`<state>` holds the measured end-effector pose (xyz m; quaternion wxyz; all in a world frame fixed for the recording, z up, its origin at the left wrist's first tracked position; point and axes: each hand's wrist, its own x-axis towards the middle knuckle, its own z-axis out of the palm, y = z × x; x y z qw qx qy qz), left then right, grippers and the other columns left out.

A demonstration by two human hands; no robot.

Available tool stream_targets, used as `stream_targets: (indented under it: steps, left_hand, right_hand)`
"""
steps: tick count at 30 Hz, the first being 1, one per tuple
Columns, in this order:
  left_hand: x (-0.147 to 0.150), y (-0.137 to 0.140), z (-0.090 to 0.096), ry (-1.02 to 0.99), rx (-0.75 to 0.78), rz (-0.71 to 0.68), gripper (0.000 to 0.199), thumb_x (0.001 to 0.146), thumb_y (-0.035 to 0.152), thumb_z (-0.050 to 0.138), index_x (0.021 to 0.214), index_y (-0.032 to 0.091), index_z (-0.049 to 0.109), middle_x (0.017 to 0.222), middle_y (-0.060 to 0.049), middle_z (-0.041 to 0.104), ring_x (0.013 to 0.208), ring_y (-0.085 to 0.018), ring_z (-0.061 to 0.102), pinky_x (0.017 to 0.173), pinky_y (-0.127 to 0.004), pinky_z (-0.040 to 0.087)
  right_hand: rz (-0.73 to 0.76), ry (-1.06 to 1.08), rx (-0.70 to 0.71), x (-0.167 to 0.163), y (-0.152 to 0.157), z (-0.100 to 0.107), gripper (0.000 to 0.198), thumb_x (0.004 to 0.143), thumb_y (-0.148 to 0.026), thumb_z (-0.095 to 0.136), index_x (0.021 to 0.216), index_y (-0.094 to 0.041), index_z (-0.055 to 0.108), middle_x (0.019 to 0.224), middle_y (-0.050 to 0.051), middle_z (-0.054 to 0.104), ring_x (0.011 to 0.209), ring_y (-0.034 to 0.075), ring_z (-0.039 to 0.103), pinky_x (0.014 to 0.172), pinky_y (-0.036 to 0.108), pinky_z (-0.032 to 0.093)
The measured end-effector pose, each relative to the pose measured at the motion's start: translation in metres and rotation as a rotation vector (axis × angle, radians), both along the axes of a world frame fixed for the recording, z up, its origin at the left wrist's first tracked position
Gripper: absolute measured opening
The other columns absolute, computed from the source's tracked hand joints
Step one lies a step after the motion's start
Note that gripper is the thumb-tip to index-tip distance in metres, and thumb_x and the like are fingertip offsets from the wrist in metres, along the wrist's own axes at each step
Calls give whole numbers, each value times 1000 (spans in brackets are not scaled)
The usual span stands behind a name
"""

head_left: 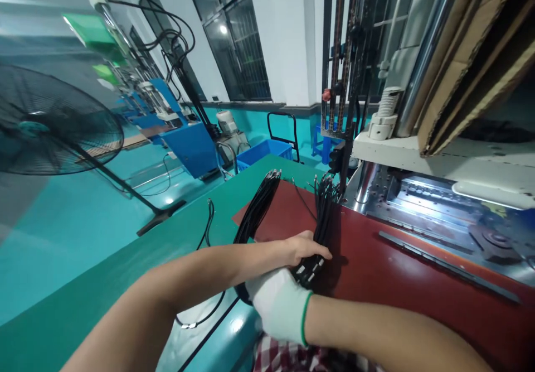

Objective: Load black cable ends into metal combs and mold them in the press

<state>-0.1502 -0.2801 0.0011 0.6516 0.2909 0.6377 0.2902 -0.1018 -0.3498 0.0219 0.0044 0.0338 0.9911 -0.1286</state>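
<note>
My bare left hand (307, 249) reaches across to the right and is closed round a bundle of black cables (324, 216). The cables' metal-tipped ends fan out at the far side, and white labels show near the hand. Below the left forearm, my right hand (278, 304), in a white glove with a green cuff, curls at the lower end of a second black cable bundle (257, 207); its fingers are partly hidden. My arms cross. One loose cable (208, 221) lies to the left, and a thin one (303, 198) runs between the bundles.
A red mat (388, 283) covers part of the green table (167, 266). At right stands a machine with a lit metal bed (434, 193), cardboard (455, 54) above it. A metal strip (447, 266) lies on the mat. Beyond are a blue crate (265, 151) and a fan (54, 121).
</note>
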Motion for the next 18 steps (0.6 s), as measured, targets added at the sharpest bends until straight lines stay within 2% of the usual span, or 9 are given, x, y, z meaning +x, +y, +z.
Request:
stream_targets:
  steps: [2,4,6,8,10,12,14,16,18]
  left_hand:
    - [-7,0,12,-4,51,30,20,56,17,73,63,16,55,45,3,53,40,-11,51,41,-23,44]
    - [-18,-2,29,-29,87,32,17,58,17,68,61,16,52,45,3,53,39,-9,49,40,-20,42]
    - [-28,-6,47,-54,132,34,16,58,16,65,58,17,49,43,3,50,37,-8,46,39,-20,38]
    - [-33,-15,60,-72,198,8,16,59,17,62,57,18,46,42,4,48,36,-9,43,38,-20,36]
    - [-31,-25,64,-40,280,-28,15,60,18,60,59,19,45,42,5,47,37,-9,43,38,-21,34]
    - [-23,-36,57,53,374,-40,14,60,17,61,65,18,48,48,6,47,42,-8,43,41,-20,32]
    - [-13,-45,42,123,467,-59,17,59,15,63,70,17,49,56,7,45,49,-7,42,44,-19,32]
    - [-4,-52,22,163,544,-95,22,59,11,60,77,17,51,64,6,46,56,-7,42,49,-19,33]
    - [1,-58,4,218,573,-126,29,58,8,57,85,17,51,71,5,49,61,-9,43,51,-20,35]
  right_hand:
    - [23,122,-35,30,3,13,69,70,-48,72,123,-7,57,115,21,62,98,33,60,86,50,49]
    - [5,320,-165,61,19,29,48,79,-55,62,107,-16,65,103,11,67,97,28,59,91,46,46]
    - [-265,430,-356,86,48,38,32,88,-49,53,84,-20,66,85,5,67,85,21,60,88,39,46]
    - [-597,371,-606,100,83,38,43,90,-54,47,69,-18,59,73,4,63,76,19,60,80,36,47]
    - [-724,341,-1068,101,115,28,48,89,-62,44,80,-18,60,86,7,66,86,21,63,81,35,50]
    - [-721,310,-1583,90,140,17,59,87,-71,39,93,-16,59,96,11,67,92,22,65,81,36,53]
    - [-690,401,-1929,71,155,10,61,85,-73,39,97,-16,57,99,11,67,94,22,66,82,38,55]
    - [-729,553,-2070,50,165,8,47,87,-64,49,95,-18,55,97,9,68,92,19,67,82,34,56]
    - [-807,591,-2106,32,171,7,26,91,-43,56,92,-17,53,91,7,68,85,14,68,78,27,56]
